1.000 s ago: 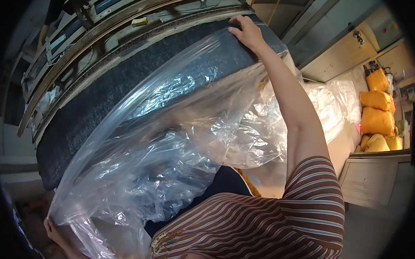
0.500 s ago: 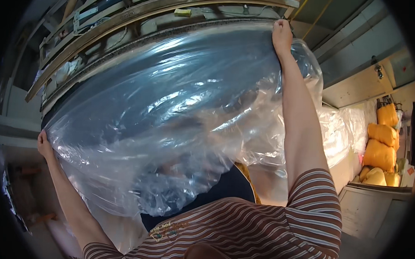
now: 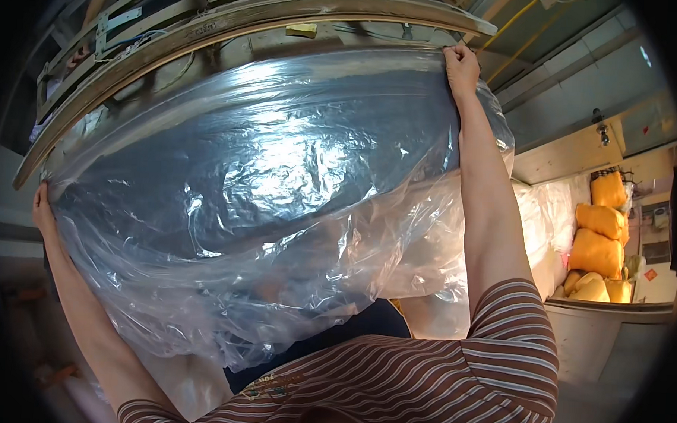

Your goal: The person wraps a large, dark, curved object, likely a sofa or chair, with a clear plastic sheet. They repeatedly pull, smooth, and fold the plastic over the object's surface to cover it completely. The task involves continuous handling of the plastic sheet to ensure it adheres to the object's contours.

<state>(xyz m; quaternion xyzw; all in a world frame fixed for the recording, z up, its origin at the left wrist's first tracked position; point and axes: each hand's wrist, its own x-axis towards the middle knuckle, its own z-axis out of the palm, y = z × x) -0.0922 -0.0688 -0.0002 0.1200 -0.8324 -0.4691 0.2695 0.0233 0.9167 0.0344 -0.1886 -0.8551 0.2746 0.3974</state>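
Room: workshop with grey wall panels on the right, yellow cables near the ceiling, and a curved wooden counter (image 3: 233, 21) running across the top of our head view; straight edges bend with the lens.
Head view, centre: we see a large dark grey slab, a mattress-like pad (image 3: 281, 157), lying lengthwise just below the counter edge and filling most of the frame.
Cover: a clear plastic bag (image 3: 263, 231) is drawn over the pad; it lies smooth and shiny on the upper face and hangs in loose crumpled folds along the lower edge, toward our body.
Left hand (image 3: 43, 210): at the far left end of the pad, fingers curled closed on the plastic at that corner, arm stretched out from the lower left.
Right hand (image 3: 461, 68): at the top right corner of the pad, close under the counter edge, fingers closed over the plastic there; we cannot tell how much of the pad itself it grips.
Body: our striped brown shirt (image 3: 422, 378) fills the lower middle.
Background right: yellow stuffed sacks (image 3: 598, 235) are stacked against the wall, well apart from the pad, with pale plastic-wrapped bundles (image 3: 539, 218) just beside them.
Lower right: a pale cabinet (image 3: 603, 332) stands under the sacks.
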